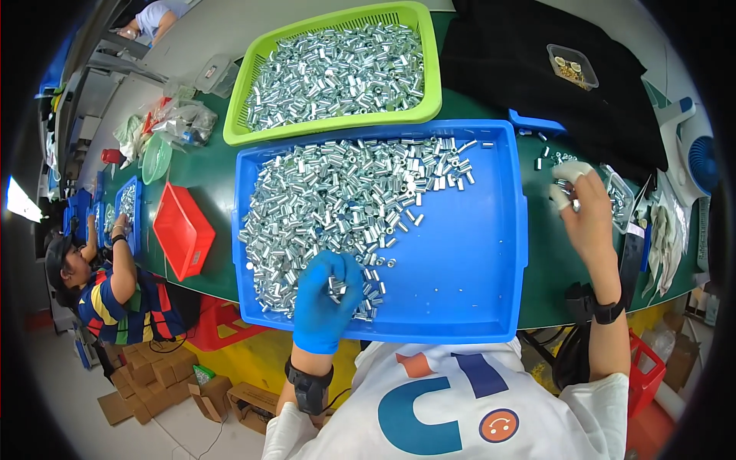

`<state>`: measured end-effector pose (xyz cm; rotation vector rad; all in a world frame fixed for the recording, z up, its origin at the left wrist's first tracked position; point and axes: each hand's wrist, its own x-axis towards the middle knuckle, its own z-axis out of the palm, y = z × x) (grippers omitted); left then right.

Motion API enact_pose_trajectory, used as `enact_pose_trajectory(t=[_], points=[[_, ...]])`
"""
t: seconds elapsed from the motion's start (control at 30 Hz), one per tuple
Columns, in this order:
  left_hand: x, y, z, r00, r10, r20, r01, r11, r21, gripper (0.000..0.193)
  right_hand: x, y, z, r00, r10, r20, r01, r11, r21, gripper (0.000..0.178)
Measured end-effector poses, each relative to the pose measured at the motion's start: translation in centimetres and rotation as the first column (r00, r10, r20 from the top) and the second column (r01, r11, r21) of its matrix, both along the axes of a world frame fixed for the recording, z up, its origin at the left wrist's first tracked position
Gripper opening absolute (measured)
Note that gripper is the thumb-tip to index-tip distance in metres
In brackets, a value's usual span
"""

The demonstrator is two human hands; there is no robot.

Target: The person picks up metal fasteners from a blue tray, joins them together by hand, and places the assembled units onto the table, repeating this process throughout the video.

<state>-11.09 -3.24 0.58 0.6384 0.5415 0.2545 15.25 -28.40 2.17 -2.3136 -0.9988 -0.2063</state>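
My left hand (326,299), in a blue glove, is closed, with its fingers curled around a few small metal sleeves at the near side of a blue tray (468,284). Shiny cylindrical metal sleeves (322,192) heap up over the tray's left and middle. Off the tray's right side, my right hand (586,207) has pale covers on its fingertips and bends its fingers toward the thumb. Small metal parts show between and beneath those fingertips; whether they are gripped or lie on the table is hard to make out. Loose sleeves (539,163) lie beside this hand.
Beyond the blue tray stands a green basket (432,84) full of similar sleeves. A red bin (184,230) sits to the left. At right are a black cloth (514,61), a clear tub (589,75) of brass-coloured parts and a fan (701,162). A co-worker (115,299) sits at far left.
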Motion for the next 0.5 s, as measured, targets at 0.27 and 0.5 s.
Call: enact_pose_trajectory(t=[0.27,0.5], points=[[1.7,-2.4,0.7,0.86,0.057,-0.508,0.483,0.236,0.844,0.015,-5.3,10.4,0.3,0.793,0.585,-0.173,-0.606,0.727,-0.323,0.02],[1.9,-2.3,-1.1,0.861,0.041,-0.508,0.507,-0.16,0.847,0.015,-5.5,11.5,-1.7,0.775,0.582,-0.246,-0.631,0.729,-0.265,0.013]])
